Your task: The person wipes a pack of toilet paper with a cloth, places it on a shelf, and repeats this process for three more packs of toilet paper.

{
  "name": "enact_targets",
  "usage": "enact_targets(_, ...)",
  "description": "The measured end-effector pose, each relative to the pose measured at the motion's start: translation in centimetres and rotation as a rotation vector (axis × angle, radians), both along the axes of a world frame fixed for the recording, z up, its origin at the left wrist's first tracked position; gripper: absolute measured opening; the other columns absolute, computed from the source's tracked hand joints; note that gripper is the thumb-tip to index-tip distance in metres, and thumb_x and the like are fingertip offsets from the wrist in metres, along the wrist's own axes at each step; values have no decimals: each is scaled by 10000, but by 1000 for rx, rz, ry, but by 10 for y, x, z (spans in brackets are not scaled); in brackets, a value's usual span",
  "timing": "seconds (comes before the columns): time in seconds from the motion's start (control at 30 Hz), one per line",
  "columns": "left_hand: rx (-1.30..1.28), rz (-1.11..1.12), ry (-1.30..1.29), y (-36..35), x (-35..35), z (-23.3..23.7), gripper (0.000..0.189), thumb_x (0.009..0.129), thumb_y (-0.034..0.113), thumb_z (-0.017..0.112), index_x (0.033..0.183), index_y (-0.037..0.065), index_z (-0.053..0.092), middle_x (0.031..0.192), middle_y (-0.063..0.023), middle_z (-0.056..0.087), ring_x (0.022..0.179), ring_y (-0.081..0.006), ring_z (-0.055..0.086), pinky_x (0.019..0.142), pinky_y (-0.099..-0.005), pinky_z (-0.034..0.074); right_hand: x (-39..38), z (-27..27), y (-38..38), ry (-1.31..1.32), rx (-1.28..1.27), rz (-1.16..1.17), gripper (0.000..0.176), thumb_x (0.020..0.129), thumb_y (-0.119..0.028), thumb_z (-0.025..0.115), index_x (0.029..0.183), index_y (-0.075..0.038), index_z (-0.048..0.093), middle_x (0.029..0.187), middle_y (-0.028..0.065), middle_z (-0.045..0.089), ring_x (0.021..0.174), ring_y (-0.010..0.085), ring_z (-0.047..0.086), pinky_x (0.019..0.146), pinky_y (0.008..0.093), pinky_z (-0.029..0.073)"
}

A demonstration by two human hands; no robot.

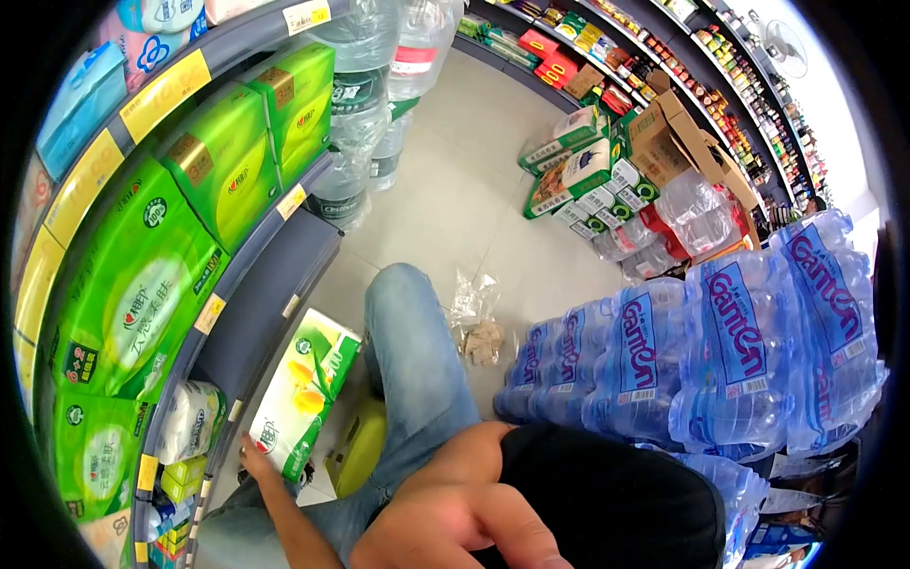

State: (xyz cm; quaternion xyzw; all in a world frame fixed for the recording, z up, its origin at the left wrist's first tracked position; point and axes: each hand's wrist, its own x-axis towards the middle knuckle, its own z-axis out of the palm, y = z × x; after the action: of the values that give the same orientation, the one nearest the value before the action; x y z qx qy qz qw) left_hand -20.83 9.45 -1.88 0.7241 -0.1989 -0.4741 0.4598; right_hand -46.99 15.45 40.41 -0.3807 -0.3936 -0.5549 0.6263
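Tissue pack [305, 389], printed with yellow flowers and 心相印, slanted between the low shelf [258, 296] and a denim-clad leg [409, 341]; the left hand [256, 461] touched its near end, but how wide its fingers stood I could not tell; the right hand [464, 526] loomed close, any hold unclear; left to right, green packs [142, 294] read 云感柔肤 and "6+2", clear bottles [357, 142] C'estbon, blue-wrapped bottles [640, 365] Ganten.
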Motion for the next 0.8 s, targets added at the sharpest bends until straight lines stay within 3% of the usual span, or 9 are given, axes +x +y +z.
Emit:
enact_targets(0.03, 90, 25, 116, -4, 8, -13, 707, 915, 419, 652, 1304, -150, 494, 1143, -233, 652, 905, -280, 689, 758, -376, 577, 2, 2, 1, 3, -11, -6, 255, 942, -283, 641, 1031, -43, 635, 820, 88, 541, 542, 191, 467, 497, 330, 362)
enact_targets(0.17, 114, 48, 7, -2, 18, -43, 738, 919, 429, 646, 1328, -159, 468, 1160, -237, 646, 903, -285, 689, 755, -374, 579, 1, 2, -1, 19, -15, -4, 256, 941, -281, 645, 1031, -41, 640, 816, 91, 545, 541, 194, 471, 495, 332, 363)
enact_targets(0.27, 29, -40, 95, 1, 2, 2, 726, 923, 429, 641, 1314, -161, 478, 1143, -229, 652, 903, -279, 688, 757, -372, 577, 2, 3, 0, 20, -16, 2, 257, 940, -280, 648, 1031, -40, 644, 813, 92, 549, 540, 197, 473, 493, 333, 363)
enact_targets(0.47, 50, -10, 107, 2, 14, -29, 652, 931, 419, 633, 1235, -152, 549, 1105, -215, 669, 876, -272, 688, 763, -371, 570, 1, 1, -1, 18, -1, 20, 258, 938, -277, 654, 1031, -36, 652, 808, 96, 556, 538, 201, 479, 490, 336, 364)
enact_targets(0.57, -7, -33, 49, 2, -1, 4, 621, 938, 403, 630, 1211, -152, 572, 1101, -208, 673, 865, -274, 688, 763, -370, 568, 1, -1, -1, 17, 8, 27, 259, 936, -276, 657, 1031, -35, 656, 805, 98, 559, 537, 203, 481, 489, 338, 365)
enact_targets(0.67, 4, 24, 88, -2, 12, -27, 601, 939, 390, 636, 1199, -150, 584, 1100, -205, 677, 866, -273, 688, 762, -369, 568, 1, 0, -1, 2, 16, 54, 260, 935, -274, 660, 1031, -33, 660, 802, 100, 563, 536, 206, 484, 487, 339, 366)
enact_targets(0.8, 53, -6, -82, -2, 15, -28, 640, 922, 409, 641, 1204, -163, 583, 1130, -227, 670, 925, -283, 676, 801, -365, 545, 3, 0, 1, -22, 36, 103, 261, 934, -273, 664, 1031, -31, 665, 799, 102, 567, 535, 209, 487, 485, 341, 366)
